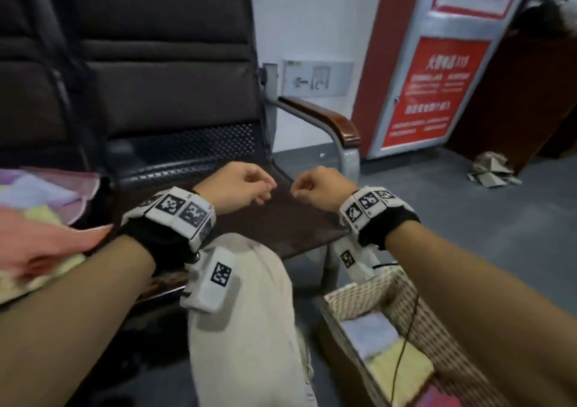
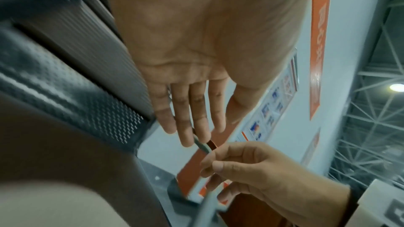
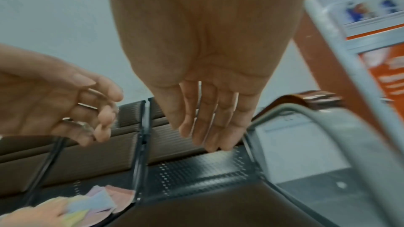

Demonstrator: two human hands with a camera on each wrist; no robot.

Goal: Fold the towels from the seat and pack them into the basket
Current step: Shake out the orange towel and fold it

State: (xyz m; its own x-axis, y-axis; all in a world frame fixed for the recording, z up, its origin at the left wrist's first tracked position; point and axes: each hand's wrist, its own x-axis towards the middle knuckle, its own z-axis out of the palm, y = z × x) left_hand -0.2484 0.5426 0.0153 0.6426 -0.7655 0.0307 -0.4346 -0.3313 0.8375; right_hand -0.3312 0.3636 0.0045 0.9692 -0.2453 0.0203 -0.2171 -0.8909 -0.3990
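A loose pile of pink, yellow and lilac towels [image 1: 37,219] lies on the left seat; the right wrist view shows it as the towel pile [image 3: 94,203] at the lower left. The brown seat [image 1: 281,219] in front of me is bare. Over it hover my left hand [image 1: 265,191] and right hand [image 1: 296,188], close together, fingers loosely curled, holding nothing. The wrist views show the left hand [image 2: 192,127] and right hand [image 3: 207,135] with relaxed, empty fingers. The patterned basket [image 1: 437,328] stands on the floor at the lower right, holding a folded white towel [image 1: 368,331] and a folded yellow towel [image 1: 402,366].
A wood-topped metal armrest [image 1: 331,122] bounds the seat on the right. My knee in beige trousers [image 1: 249,313] sits between seat and basket. A red and grey cabinet [image 1: 431,94] stands against the wall, with crumpled paper [image 1: 493,169] on the grey floor beside it.
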